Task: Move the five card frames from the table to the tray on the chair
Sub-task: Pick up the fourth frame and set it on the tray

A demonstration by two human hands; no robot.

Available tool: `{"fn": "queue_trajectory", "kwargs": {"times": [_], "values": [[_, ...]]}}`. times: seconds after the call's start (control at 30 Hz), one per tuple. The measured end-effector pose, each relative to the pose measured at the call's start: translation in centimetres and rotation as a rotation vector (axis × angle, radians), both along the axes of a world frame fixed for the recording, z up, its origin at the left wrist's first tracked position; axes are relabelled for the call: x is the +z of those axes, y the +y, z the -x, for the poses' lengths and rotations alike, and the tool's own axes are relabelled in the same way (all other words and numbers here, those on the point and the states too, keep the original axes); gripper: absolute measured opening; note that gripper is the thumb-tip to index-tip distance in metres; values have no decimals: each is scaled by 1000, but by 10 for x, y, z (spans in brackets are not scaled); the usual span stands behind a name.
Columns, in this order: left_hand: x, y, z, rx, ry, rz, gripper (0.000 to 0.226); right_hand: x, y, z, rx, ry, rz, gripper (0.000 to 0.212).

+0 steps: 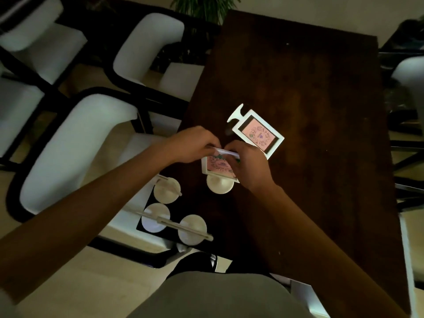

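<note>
A white card frame [218, 168] with a pink card and a round base stands near the left edge of the dark wooden table [309, 111]. My left hand [195, 145] and my right hand [247, 164] both grip its top edge. A second card frame [258, 133] lies flat on the table just beyond my right hand, base pointing away to the left. On the dark tray [146, 207] on the white chair [80, 145] stand three card frames [166, 190], [156, 218], [192, 229], seen from above as round bases with thin strips.
More white chairs with black frames [146, 53] stand to the left of the table. A plant [204, 8] is beyond the table's far end. Another chair [410, 76] is at the right. My trouser leg [218, 294] fills the bottom.
</note>
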State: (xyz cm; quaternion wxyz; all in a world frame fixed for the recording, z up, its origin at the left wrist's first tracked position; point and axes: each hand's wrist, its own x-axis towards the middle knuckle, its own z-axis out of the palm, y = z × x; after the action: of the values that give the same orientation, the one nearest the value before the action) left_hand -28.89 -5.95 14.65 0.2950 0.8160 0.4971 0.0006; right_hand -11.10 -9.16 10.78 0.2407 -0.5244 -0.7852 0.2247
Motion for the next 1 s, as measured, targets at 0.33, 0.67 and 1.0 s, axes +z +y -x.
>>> {"fn": "queue_trajectory", "kwargs": {"times": [0.33, 0.67, 1.0], "values": [[-5, -37, 11, -36, -10, 60, 18, -13, -41, 11, 5, -19, 24, 17], [-9, -55, 20, -22, -30, 51, 15, -15, -70, 7, -37, -26, 71, 17], [-16, -62, 36, -39, 31, 80, 16, -14, -79, 24, 11, -75, 154, 20]]}}
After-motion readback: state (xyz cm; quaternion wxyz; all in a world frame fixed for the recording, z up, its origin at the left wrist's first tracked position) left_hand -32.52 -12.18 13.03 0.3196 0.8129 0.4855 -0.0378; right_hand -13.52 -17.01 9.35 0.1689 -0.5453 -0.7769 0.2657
